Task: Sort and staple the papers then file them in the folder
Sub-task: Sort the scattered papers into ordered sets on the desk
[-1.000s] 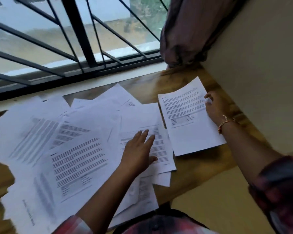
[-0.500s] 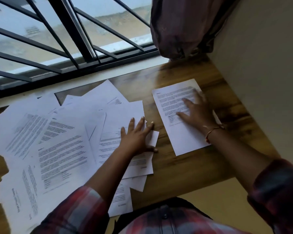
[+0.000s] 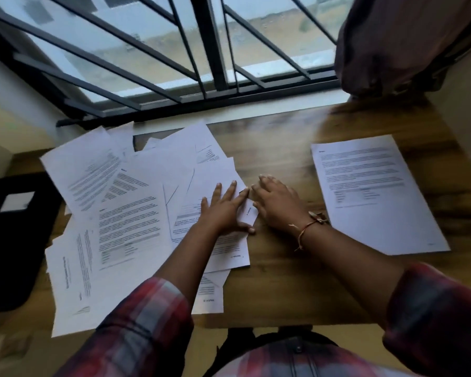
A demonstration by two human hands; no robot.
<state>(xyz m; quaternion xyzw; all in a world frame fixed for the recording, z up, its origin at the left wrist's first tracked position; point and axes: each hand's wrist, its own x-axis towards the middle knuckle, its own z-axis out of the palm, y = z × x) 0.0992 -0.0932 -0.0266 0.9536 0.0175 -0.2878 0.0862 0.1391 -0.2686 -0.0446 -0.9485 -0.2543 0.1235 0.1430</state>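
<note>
The wooden tabletop carries loose papers fanned across the left centre. A black folder lies at the frame's left edge, and one printed sheet lies alone at right. The left grip stays flat on the pile with its fingers spread. The right grip, flat and empty, has left that sheet for the pile's edge.

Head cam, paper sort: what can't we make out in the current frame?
Print on the paper pile and lone sheet: too small, blurred.
Sheet count in the pile: overlaps and the left hand hide it.
Black case: cut by left edge, dark; contents unseen.
Right hand: its own fingers hide whether it touches the pile's edge.
</note>
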